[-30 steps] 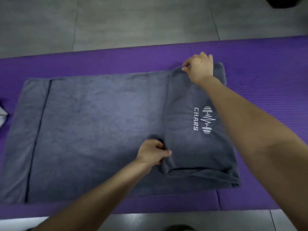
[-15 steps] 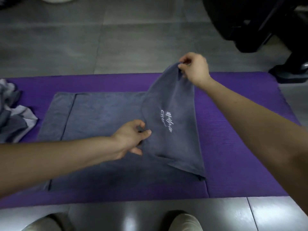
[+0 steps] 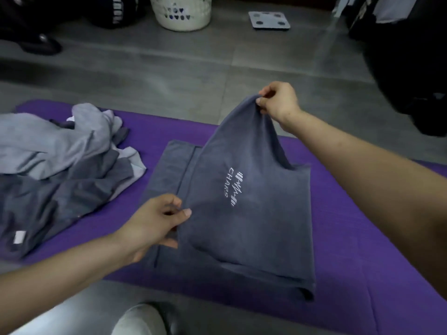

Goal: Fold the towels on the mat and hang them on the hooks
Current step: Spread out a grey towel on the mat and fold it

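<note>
Towel pile [image 3: 60, 170]: crumpled grey towels heaped on the left end of the mat, none folded. It lies just beside the towel I am working on; I see no contact.

Left hand [image 3: 152, 223]: low and close to the mat, wrist roughly level. My thumb and curled fingers pinch the near left edge of the folded panel.

Dark grey towel [image 3: 254, 233]: lying mid-mat with its logo facing up. The right side rests on the mat and the left side is lifted.

Change: a second ago this panel lay flat on the right end of the spread towel, with both my hands on its left corners. I have now raised that edge and carried it leftward, so only a narrow strip of the lower layer shows to the left.

Meaning for the task: in my judgement this is the second fold, nearly laid. No towel is hung, and no hooks are in view.

Right hand [image 3: 280, 102]: held high at the far side with the forearm stretched forward. My fingertips pinch the far corner, and the cloth peaks into a tent beneath it.

Purple mat [image 3: 358, 238]: on the grey floor, under everything listed.
</note>
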A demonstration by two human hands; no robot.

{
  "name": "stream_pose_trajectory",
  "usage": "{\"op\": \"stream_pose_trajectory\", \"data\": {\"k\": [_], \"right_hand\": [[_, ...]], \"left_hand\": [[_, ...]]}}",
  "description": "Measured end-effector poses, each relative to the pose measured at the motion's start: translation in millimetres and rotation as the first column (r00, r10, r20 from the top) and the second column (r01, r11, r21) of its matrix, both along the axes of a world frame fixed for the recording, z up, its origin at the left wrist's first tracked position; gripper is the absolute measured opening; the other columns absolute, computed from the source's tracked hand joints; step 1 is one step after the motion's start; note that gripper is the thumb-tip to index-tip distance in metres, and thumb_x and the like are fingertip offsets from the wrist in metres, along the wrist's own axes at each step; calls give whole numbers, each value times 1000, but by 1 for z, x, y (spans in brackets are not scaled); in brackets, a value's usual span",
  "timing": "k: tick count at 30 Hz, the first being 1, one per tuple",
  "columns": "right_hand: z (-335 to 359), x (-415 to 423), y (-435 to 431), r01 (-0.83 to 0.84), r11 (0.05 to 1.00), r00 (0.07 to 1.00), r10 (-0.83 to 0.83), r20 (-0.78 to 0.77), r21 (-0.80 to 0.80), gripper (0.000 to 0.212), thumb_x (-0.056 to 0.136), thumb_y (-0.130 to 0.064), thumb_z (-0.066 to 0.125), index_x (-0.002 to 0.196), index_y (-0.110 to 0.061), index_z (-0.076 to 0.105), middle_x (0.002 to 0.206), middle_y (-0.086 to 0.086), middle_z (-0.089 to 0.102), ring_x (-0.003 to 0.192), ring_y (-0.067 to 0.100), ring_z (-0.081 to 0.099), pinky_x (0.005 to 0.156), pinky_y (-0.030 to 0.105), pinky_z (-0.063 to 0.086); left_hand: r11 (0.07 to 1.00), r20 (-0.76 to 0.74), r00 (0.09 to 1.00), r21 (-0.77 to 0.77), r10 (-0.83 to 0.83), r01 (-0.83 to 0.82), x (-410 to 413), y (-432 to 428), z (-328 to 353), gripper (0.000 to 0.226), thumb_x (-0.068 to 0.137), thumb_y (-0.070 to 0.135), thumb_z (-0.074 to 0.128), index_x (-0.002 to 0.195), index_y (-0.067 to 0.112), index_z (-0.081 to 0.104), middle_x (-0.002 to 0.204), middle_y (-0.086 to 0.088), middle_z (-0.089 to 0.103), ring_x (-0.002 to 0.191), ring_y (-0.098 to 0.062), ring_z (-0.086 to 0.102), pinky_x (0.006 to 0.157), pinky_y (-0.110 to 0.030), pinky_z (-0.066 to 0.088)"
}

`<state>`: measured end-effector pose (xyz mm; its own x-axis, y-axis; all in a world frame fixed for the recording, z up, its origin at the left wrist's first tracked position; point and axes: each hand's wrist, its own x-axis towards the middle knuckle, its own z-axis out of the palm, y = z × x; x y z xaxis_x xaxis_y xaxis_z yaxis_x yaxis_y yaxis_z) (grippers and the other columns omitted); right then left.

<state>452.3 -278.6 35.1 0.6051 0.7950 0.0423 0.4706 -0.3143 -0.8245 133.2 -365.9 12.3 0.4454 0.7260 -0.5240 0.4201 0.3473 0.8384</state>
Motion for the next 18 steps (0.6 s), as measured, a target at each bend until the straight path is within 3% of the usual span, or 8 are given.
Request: {"op": "stream_pose_trajectory", "data": {"k": [3, 8, 13, 18], "right_hand": [[-29, -40, 37, -11, 1000, 998, 11, 63, 6, 26, 81, -2, 63, 68, -21, 52, 73, 3, 59, 77, 23, 59, 82, 45, 53], [-71, -91, 93, -65, 998, 989, 65, 135, -11, 13, 82, -4, 62, 95, -5, 65, 83, 8, 61, 80, 21, 57, 83, 41, 51], [-99, -130, 136, -47, 997, 983, 56, 176, -56, 14, 84, -6, 58, 96, -1, 66, 97, 18, 68, 92, 30, 63, 84, 39, 49], [-143, -154, 170, -58, 983, 987, 83, 135, -177, 18, 86, -6, 57, 102, -4, 65, 107, 15, 67, 103, 28, 60, 88, 32, 45]], "left_hand": [[994, -3, 996, 68, 89, -89, -41, 20, -32, 14, 89, 9, 59, 77, 10, 50, 61, -5, 49, 43, -4, 45, 37, -20, 41], [968, -59, 968, 69, 245, -240, -88, 45, -95, 15, 89, 12, 59, 76, 10, 54, 66, -6, 48, 50, -5, 48, 40, -17, 41], [953, -47, 952, 27, 302, -301, -115, 65, -132, 14, 90, 14, 59, 77, 10, 56, 65, -2, 51, 56, -9, 49, 45, -21, 43], [963, -179, 946, 70, 270, -262, -127, 87, -166, 13, 89, 12, 60, 77, 8, 58, 65, -4, 55, 56, -13, 50, 45, -25, 44]]}}
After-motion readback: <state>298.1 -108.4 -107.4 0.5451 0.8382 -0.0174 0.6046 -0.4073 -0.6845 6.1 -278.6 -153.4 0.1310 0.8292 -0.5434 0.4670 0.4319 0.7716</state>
